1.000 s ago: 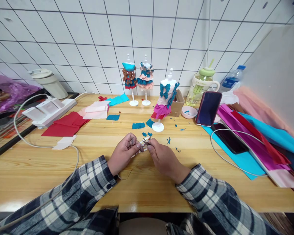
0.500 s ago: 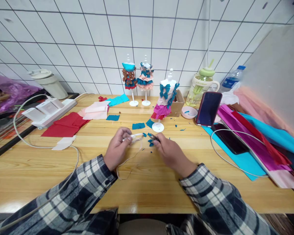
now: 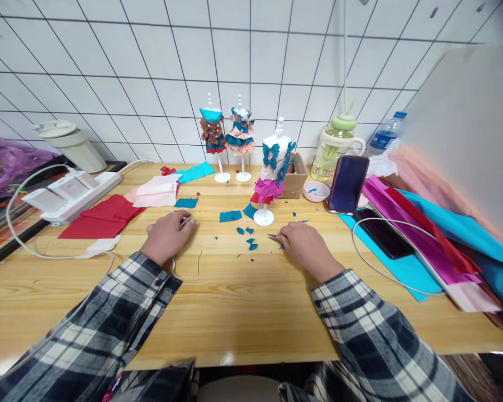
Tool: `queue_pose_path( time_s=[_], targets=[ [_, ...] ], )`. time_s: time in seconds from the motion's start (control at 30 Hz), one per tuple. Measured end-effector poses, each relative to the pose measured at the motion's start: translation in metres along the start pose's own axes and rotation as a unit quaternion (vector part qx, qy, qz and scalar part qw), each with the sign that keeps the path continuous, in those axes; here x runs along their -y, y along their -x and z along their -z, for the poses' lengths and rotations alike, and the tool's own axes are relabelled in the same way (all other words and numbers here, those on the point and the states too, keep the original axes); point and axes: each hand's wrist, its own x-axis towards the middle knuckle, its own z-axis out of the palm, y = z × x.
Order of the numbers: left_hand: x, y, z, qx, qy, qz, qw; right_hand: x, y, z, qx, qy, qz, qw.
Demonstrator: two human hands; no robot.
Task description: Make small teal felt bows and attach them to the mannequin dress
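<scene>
My left hand (image 3: 167, 235) is low over the table on the left, its fingers closed around a small greyish object that is mostly hidden. A thin pale cord (image 3: 174, 269) trails out from under it onto the wood. On the right, my right hand (image 3: 304, 245) rests near the table, closed on small scissors (image 3: 274, 238) whose pointed metal tip sticks out to the left. Between the hands lie several teal fabric scraps (image 3: 251, 244). Just behind them stands a small white dress form (image 3: 264, 216) with a teal bow, a magenta ruffle and a red hem.
Two more dressed forms (image 3: 243, 177) stand behind. Teal pieces (image 3: 230, 216), red cloth (image 3: 103, 215) and a power strip (image 3: 84, 198) lie left. To the right are a pink dish (image 3: 316, 195), an upright phone (image 3: 347, 184), a drink jug (image 3: 335, 146), a flat phone (image 3: 383, 234) and coloured fabrics (image 3: 423, 223).
My hands have moved apart: the left went left and slightly back, the right shifted right, taking the scissors away from the scraps. The white item in my left hand is now mostly hidden.
</scene>
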Motion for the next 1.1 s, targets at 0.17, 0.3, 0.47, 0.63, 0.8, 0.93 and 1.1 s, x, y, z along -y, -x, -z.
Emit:
queue_pose_path(
  time_s=[0.17, 0.3, 0.47, 0.63, 0.8, 0.93, 1.1],
  targets=[
    [-0.011, 0.011, 0.001, -0.081, -0.035, -0.084, 0.993, -0.003, -0.003, -0.003, -0.011, 0.002, 0.013, 1.0],
    [-0.03, 0.02, 0.001, -0.101, 0.029, -0.255, 0.961, -0.002, -0.005, -0.001, -0.049, -0.01, 0.018, 0.999],
    [-0.066, 0.028, -0.013, -0.034, 0.051, -0.377, 0.924, 0.004, -0.003, 0.001, -0.061, -0.006, 0.003, 0.998],
    [-0.088, 0.021, -0.025, 0.015, 0.065, -0.386, 0.92, -0.002, -0.003, -0.005, -0.023, -0.043, -0.033, 0.998],
    [-0.09, 0.016, -0.031, 0.039, 0.071, -0.358, 0.93, -0.007, -0.007, -0.008, -0.054, -0.104, -0.035, 0.993],
    [-0.089, 0.019, -0.032, 0.037, 0.074, -0.345, 0.935, -0.008, -0.012, -0.012, -0.059, -0.125, 0.029, 0.99],
    [-0.09, 0.021, -0.034, 0.051, 0.083, -0.351, 0.931, -0.01, -0.018, -0.016, -0.03, -0.126, 0.047, 0.99]
  ],
)
